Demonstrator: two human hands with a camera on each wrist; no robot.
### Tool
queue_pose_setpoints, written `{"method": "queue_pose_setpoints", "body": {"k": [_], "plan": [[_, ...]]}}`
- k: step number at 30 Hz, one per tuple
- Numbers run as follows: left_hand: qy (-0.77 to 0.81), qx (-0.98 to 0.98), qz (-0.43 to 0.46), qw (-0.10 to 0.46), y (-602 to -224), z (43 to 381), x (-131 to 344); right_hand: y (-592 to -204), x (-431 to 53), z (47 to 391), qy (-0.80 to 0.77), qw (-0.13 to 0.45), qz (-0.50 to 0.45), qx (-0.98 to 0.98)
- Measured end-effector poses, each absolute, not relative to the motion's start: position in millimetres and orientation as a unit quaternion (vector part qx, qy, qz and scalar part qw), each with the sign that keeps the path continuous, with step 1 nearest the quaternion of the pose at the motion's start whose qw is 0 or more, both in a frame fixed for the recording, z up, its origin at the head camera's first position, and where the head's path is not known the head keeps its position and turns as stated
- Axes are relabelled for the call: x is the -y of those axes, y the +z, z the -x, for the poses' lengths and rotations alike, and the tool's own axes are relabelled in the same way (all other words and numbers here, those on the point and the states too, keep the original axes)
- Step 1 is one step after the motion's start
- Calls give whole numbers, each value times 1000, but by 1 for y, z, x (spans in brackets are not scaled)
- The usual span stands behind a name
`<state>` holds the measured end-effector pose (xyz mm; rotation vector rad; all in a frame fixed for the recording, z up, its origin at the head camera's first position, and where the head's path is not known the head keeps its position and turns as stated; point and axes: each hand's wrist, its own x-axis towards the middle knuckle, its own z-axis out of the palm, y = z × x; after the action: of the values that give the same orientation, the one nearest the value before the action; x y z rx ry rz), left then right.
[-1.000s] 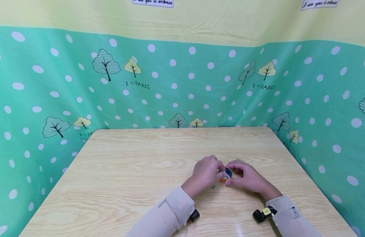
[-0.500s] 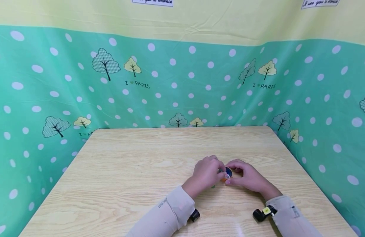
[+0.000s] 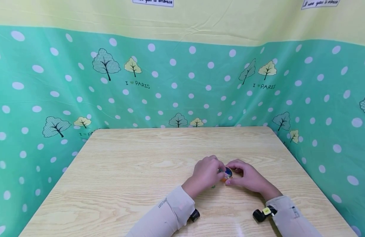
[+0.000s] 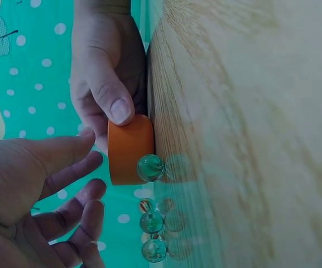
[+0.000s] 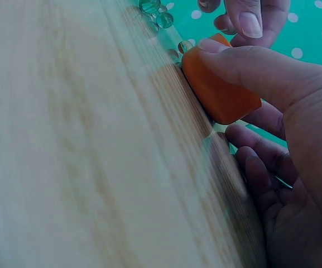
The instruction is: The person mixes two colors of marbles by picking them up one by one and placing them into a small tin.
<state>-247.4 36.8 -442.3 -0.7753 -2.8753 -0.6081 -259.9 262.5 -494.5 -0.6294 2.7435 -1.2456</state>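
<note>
A small round orange container point(image 3: 224, 180), with dark blue showing inside, stands on the table. My right hand point(image 3: 250, 177) holds it from the right, thumb on the near side and fingers around the far side. My left hand point(image 3: 206, 172) is over the container's left side, its bent fingertips at the opening. In the left wrist view its thumb and fingers are apart, with nothing visible between them. Beside the orange wall point(image 4: 128, 148) lies a clear green glass marble point(image 4: 150, 167). Several more marbles point(image 4: 152, 222) sit farther along, mostly hidden by my left hand in the head view.
The wood-grain table point(image 3: 135, 171) spreads out around both hands. Behind it and at the sides hangs a green and yellow curtain point(image 3: 182, 79) with dots and trees. A small black camera point(image 3: 259, 215) is strapped at the right sleeve.
Both hands keep nearly the same place. My left fingertips shift very slightly at the opening, and the look of the container's inside changes a little.
</note>
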Motion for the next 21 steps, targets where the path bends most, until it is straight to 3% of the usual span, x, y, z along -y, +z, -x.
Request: {"method": "queue_pose_setpoints", "body": {"k": [21], "plan": [[-212, 945, 245, 38, -442, 250, -34, -497, -263, 262, -400, 36, 200, -894]]}}
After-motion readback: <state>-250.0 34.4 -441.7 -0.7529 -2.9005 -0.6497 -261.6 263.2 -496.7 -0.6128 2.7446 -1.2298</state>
